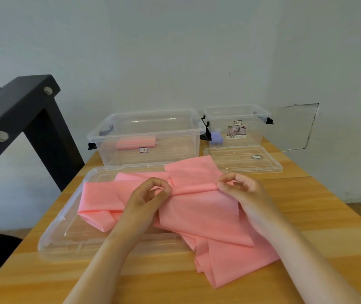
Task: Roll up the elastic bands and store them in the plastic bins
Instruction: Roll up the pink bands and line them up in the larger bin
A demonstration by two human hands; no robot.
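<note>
Both hands pinch a fold in the wide pink elastic band [199,207], left hand [151,194] and right hand [239,187] apart along it; the band sprawls over a clear plastic lid [65,235] on the wooden table [319,207]; behind, a large clear plastic bin [153,128] holds a rolled pink band [135,143]; a smaller clear bin [237,126] holds a lilac roll [216,137].

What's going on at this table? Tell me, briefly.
A person is starting to roll a pink elastic band, the left hand and right hand pinching its folded edge. It lies spread over a clear lid on the table. One rolled pink band sits in the large bin; a purple roll sits in the smaller bin.
</note>
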